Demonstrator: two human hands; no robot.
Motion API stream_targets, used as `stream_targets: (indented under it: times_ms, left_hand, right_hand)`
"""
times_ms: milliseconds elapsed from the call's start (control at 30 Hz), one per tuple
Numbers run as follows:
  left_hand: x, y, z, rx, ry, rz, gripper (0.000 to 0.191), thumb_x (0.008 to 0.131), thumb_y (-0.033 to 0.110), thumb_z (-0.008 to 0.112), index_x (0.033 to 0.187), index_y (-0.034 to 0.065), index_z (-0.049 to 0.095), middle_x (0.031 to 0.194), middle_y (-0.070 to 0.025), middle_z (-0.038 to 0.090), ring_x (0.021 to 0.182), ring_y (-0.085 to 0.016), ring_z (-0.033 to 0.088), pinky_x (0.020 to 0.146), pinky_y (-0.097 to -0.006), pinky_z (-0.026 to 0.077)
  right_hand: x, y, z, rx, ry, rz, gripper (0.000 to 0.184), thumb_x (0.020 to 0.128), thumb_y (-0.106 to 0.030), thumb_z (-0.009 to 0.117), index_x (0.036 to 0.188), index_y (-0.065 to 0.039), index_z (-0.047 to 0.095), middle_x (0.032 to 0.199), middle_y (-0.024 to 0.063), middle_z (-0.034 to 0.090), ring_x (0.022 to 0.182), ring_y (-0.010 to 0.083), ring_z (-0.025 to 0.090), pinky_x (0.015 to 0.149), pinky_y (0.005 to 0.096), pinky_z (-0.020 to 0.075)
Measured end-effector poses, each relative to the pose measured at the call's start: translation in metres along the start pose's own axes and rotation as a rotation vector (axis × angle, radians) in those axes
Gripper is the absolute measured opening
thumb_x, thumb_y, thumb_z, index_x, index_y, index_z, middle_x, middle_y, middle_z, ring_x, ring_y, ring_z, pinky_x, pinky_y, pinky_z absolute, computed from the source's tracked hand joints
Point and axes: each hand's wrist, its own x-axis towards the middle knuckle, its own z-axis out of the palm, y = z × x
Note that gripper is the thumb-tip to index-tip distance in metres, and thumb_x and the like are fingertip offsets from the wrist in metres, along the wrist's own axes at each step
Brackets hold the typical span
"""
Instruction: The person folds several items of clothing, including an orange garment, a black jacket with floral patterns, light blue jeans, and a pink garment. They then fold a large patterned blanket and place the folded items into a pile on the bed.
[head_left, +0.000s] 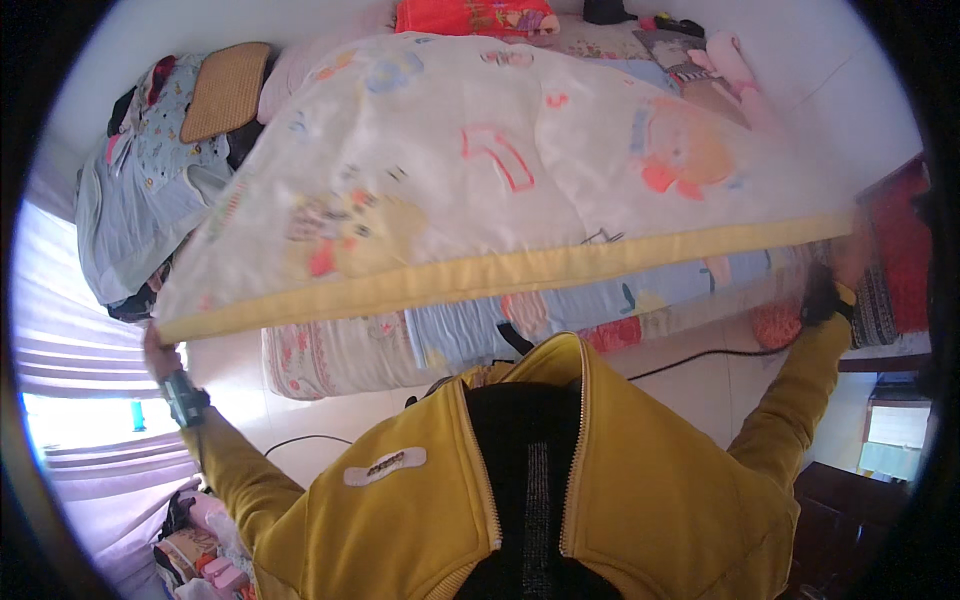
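Stretched wide before me is a white cartoon-print quilt (480, 172) with a yellow border along its near edge. My left hand (161, 354) grips the near left corner. At the opposite corner, my right hand (849, 255) holds the same edge; it is blurred. The quilt is raised and spread over the bed, and hides much of it. Below its yellow edge show a light blue patterned sheet (465, 330) and the side of a floral mattress (330, 356).
Clothes (150, 187) and a woven mat (226, 91) are heaped at the left. A red folded blanket (476, 16) lies at the far end. Purple curtains (82, 337) hang at the left. A black cable (697, 356) crosses the tiled floor. Dark furniture (847, 525) stands at lower right.
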Motion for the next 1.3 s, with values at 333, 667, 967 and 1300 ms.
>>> stream_targets:
  times_ms: [333, 667, 967, 1300]
  left_hand:
    - [-0.21, -0.2, 0.05, 0.424, 0.146, -0.158, 0.026, 0.08, 0.009, 0.053, 0.104, -0.0014, 0.057, 0.096, -0.017, 0.058, 0.083, -0.029, 0.059, 0.068, -0.0392, 0.054]
    - [-0.369, -0.206, 0.043, 0.372, 0.392, -0.455, 0.026, 0.078, 0.011, 0.055, 0.101, -0.0001, 0.059, 0.095, -0.0154, 0.059, 0.079, -0.028, 0.06, 0.065, -0.039, 0.054]
    - [-0.349, -0.201, 0.092, 0.757, 0.361, -0.3, 0.021, 0.074, 0.008, 0.061, 0.094, 0.0047, 0.067, 0.089, -0.0075, 0.066, 0.083, -0.016, 0.06, 0.079, -0.0275, 0.047]
    - [-0.385, -0.114, 0.277, 0.456, -0.399, 0.264, 0.021, 0.07, -0.008, 0.057, 0.084, 0.0058, 0.065, 0.086, -0.009, 0.057, 0.078, -0.022, 0.057, 0.069, -0.0297, 0.046]
  right_hand:
    - [-0.153, 0.019, 0.097, -0.309, -0.876, 0.278, 0.044, 0.061, -0.023, 0.072, 0.099, -0.01, 0.056, 0.1, 0.0147, 0.057, 0.094, 0.0317, 0.055, 0.078, 0.0431, 0.0455]
    - [-0.264, 0.061, 0.113, -0.721, -1.317, 0.474, 0.031, 0.086, -0.033, 0.048, 0.092, -0.005, 0.059, 0.09, 0.0152, 0.06, 0.085, 0.026, 0.059, 0.071, 0.0403, 0.0488]
    - [-0.129, -0.09, 0.083, 0.202, -0.318, 0.488, 0.024, 0.084, -0.021, 0.054, 0.093, 0.0, 0.061, 0.087, 0.0127, 0.062, 0.082, 0.0209, 0.059, 0.074, 0.0324, 0.0463]
    - [-0.04, -0.53, 0.007, 1.213, -0.326, 0.482, 0.013, 0.078, -0.007, 0.059, 0.091, -0.002, 0.061, 0.086, 0.0079, 0.062, 0.076, 0.0146, 0.058, 0.069, 0.027, 0.0463]
